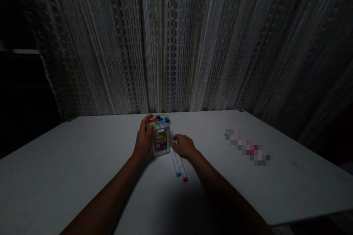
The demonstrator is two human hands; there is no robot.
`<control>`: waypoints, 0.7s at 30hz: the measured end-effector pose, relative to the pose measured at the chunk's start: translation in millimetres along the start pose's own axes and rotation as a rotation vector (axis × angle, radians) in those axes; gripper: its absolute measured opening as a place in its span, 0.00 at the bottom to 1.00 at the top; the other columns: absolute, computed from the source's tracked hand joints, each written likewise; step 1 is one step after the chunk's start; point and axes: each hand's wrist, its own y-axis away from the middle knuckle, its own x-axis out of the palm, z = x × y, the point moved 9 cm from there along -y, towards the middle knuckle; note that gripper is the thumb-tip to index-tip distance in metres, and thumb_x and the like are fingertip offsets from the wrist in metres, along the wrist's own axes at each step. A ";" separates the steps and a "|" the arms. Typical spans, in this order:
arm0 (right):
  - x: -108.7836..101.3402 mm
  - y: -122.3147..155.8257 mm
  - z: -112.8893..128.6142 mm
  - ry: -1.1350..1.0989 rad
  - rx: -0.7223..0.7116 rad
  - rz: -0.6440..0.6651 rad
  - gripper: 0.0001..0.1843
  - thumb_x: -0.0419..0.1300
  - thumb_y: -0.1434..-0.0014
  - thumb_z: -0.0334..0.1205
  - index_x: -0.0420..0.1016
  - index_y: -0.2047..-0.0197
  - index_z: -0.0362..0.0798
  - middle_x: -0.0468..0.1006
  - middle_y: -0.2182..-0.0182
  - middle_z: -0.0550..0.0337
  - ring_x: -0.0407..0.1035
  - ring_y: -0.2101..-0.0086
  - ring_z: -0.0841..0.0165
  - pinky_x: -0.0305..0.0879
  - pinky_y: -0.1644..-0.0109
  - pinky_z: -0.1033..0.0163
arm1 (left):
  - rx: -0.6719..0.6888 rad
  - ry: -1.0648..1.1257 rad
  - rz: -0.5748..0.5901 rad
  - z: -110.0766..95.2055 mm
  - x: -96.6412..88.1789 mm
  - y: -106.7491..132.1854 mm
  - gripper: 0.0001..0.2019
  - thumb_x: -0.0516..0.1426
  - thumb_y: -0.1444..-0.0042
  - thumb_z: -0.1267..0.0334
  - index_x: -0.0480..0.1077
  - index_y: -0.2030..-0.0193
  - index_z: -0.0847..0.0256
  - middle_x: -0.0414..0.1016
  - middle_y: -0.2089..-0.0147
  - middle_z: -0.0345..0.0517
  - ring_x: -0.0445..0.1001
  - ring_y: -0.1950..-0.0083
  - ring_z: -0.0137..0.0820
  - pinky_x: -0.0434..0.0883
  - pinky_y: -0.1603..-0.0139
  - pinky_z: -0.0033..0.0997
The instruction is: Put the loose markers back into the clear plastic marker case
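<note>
A clear plastic marker box [160, 136] stands upright on the white table [82, 169], filled with markers whose coloured caps show on top. My left hand [143, 140] is wrapped round the box's left side. Two white markers lie on the table just right of the box, one with a blue cap [176, 164] and one with a red cap [182, 169]. My right hand [183, 145] rests with curled fingers on the far ends of these two markers, beside the box.
A pale striped curtain [176, 40] hangs right behind the table's far edge. A blurred patch [246, 147] lies on the table to the right. The room is dim, dark at the left.
</note>
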 end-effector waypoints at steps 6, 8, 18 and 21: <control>-1.7 1.5 0.2 0.002 0.005 -0.005 0.18 0.50 0.45 0.44 0.74 0.56 0.49 0.77 0.58 0.50 0.71 0.57 0.60 0.63 0.58 0.60 | -0.002 0.038 -0.004 -3.8 0.2 1.1 0.25 0.48 0.45 0.44 0.62 0.49 0.61 0.72 0.57 0.48 0.73 0.58 0.35 0.70 0.58 0.33; -1.3 1.0 0.1 0.000 0.000 -0.010 0.18 0.50 0.45 0.44 0.74 0.56 0.49 0.77 0.58 0.51 0.71 0.57 0.60 0.63 0.58 0.60 | -0.003 0.042 0.000 -3.3 0.3 0.7 0.25 0.48 0.45 0.44 0.62 0.49 0.61 0.72 0.57 0.48 0.73 0.58 0.35 0.70 0.58 0.33; 1.2 -2.0 -1.3 0.007 -0.008 -0.019 0.18 0.50 0.45 0.44 0.73 0.56 0.49 0.77 0.58 0.52 0.70 0.57 0.61 0.63 0.58 0.60 | -0.018 0.032 0.012 2.4 0.1 -0.2 0.26 0.48 0.45 0.44 0.61 0.48 0.60 0.71 0.55 0.48 0.72 0.56 0.36 0.69 0.56 0.34; 1.2 -1.5 -0.8 0.003 -0.013 -0.015 0.17 0.49 0.45 0.43 0.73 0.56 0.49 0.77 0.58 0.52 0.70 0.57 0.60 0.63 0.58 0.60 | -0.007 0.013 0.007 1.5 -0.6 -0.4 0.26 0.48 0.45 0.43 0.61 0.48 0.60 0.71 0.55 0.48 0.72 0.56 0.36 0.68 0.55 0.34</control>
